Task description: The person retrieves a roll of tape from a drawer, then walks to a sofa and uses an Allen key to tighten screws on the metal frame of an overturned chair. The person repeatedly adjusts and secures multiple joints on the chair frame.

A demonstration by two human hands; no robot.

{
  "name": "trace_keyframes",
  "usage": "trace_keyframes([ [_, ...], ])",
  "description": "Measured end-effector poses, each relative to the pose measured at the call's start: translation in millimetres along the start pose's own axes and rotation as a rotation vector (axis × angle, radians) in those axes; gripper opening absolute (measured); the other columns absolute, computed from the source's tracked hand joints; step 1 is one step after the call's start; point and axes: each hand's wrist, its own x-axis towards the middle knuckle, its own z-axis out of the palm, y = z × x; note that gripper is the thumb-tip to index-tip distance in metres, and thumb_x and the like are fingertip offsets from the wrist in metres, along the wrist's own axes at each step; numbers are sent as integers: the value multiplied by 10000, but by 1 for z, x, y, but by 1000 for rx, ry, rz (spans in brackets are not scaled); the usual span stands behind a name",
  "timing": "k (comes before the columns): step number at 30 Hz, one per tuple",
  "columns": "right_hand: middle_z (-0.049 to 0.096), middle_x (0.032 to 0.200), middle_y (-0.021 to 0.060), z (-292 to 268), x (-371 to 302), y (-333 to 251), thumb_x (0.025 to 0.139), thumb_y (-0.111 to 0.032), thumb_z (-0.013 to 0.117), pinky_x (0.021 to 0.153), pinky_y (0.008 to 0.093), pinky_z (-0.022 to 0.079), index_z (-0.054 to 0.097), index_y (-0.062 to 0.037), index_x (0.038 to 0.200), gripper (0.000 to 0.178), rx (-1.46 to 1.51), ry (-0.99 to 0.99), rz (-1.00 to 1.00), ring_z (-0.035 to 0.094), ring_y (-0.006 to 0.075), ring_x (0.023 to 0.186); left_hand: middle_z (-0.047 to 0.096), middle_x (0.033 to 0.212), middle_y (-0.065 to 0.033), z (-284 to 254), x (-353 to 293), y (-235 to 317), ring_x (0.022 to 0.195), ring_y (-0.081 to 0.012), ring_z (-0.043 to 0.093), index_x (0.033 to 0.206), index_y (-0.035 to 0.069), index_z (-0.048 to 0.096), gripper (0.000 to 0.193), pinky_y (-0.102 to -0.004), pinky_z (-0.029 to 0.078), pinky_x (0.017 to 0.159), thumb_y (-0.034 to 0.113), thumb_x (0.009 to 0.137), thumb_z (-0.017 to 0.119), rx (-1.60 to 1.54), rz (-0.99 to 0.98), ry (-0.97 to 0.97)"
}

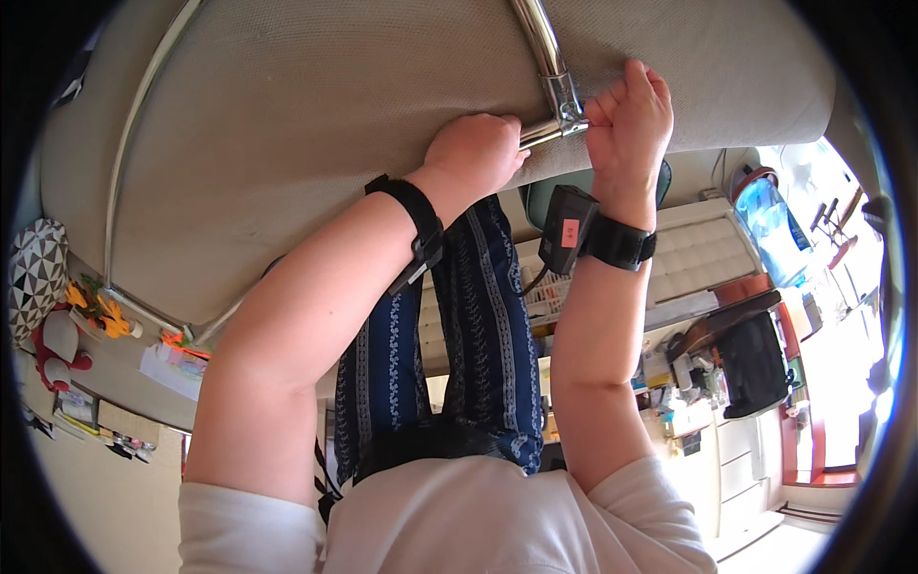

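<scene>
A chrome tube frame lies on a beige fabric surface, probably a couch or bed. Two of its tubes meet at a metal corner connector. My left hand is wrapped round the short tube just left of that connector. Right beside the connector's end is my right hand, its fingers curled closed and the thumb side touching the joint. Whether a small part sits between those fingers is hidden. Another bent length of chrome tube runs along the left, with a corner lower down.
Orange artificial flowers, a patterned cushion and a red-and-grey plush toy are at the far left. A large blue water bottle stands at the right, near a black bag and cluttered shelves. Straps with a black device circle my wrists.
</scene>
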Motion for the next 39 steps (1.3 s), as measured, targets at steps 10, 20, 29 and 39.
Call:
trace_keyframes([
  [10, 597, 809, 83, -18, -14, 3, 1030, -222, 504, 619, 281, 478, 367, -38, 1237, 309, 24, -61, -99, 563, 158, 651, 664, 893, -200, -26, -21, 28, 862, -390, 663, 1060, 6, 579, 478, -469, 539, 750, 440, 890, 682, 243, 72, -31],
  [20, 644, 844, 83, -75, -31, 22, 1038, -195, 483, 665, 247, 503, 350, -35, 1295, 330, 428, 274, -322, 598, 119, 698, 500, 1438, -111, -92, 115, 131, 1348, -318, 478, 1399, 96, 511, 630, -432, 397, 1125, 186, 806, 704, 1031, 1501, -320],
  [29, 612, 993, 138, -101, -80, 58, 812, -104, 731, 795, 407, 515, 634, -40, 1014, 232, -341, 454, -643, 611, 335, 921, 552, 795, -33, -66, 150, 214, 814, -211, 559, 778, 112, 558, 219, -348, 471, 828, 321, 824, 604, 1213, 1900, -1032],
  [39, 639, 1023, 38, -88, -38, 61, 681, -235, 828, 810, 398, 462, 657, -99, 967, 360, -631, 447, -971, 591, 264, 944, 557, 841, -46, -57, 149, 191, 860, -207, 553, 833, 84, 572, 238, -329, 479, 762, 309, 781, 632, 823, 1991, -536],
])
